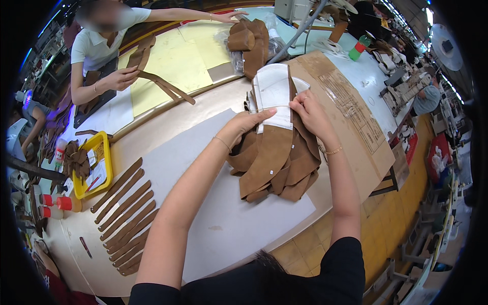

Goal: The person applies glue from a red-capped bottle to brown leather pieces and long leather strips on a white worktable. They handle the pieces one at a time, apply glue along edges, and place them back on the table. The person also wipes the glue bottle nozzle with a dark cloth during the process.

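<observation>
My left hand (244,124) and my right hand (311,116) both grip a brown suede boot piece with a white lining (274,96), held up over the table. My left fingers pinch its left edge and my right fingers pinch its right edge. Below it lies a pile of more brown suede pieces (277,168) on a grey sheet (213,203).
A row of several brown suede strips (124,216) lies at the left. Beside it are a yellow tray (94,162) and red-capped glue bottles (63,203). Across the table a person in a white shirt (99,43) holds brown straps. A flattened cardboard sheet (351,117) lies at the right.
</observation>
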`<state>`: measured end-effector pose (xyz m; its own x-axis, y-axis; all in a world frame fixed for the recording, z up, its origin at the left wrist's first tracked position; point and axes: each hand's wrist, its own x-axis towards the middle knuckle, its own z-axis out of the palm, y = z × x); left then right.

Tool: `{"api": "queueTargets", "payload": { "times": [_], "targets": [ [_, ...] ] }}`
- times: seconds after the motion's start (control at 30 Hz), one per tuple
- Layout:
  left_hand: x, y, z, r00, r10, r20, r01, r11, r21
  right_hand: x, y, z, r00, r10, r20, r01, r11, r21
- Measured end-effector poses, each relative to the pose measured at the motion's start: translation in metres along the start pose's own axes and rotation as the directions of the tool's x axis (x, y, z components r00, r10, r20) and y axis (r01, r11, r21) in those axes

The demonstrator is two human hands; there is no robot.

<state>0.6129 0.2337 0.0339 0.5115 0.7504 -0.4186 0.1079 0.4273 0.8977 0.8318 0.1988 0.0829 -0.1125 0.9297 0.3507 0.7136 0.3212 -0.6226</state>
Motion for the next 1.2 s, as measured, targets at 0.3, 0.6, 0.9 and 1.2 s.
{"api": "queueTargets", "payload": {
  "times": [0.3,0.6,0.9,1.2],
  "targets": [
    [-0.007,0.014,0.026,0.961,0.255,0.106,-0.251,0.967,-0.050,0.006,-0.052,-0.092,0.854,0.269,0.445,-0.143,0.944,-0.297],
    [-0.030,0.008,0.048,0.916,0.362,0.171,-0.380,0.921,0.087,0.000,-0.086,-0.134,0.871,0.084,0.484,-0.287,0.887,0.362],
    [-0.049,0.003,0.059,0.807,0.537,0.246,-0.590,0.756,0.282,0.030,0.030,-0.133,0.913,0.328,0.244,-0.404,0.634,0.659],
    [-0.063,0.003,0.070,0.703,0.605,0.374,-0.616,0.254,0.746,0.091,-0.070,-0.078,0.853,0.121,0.507,-0.352,0.851,0.389]
  ]
}}
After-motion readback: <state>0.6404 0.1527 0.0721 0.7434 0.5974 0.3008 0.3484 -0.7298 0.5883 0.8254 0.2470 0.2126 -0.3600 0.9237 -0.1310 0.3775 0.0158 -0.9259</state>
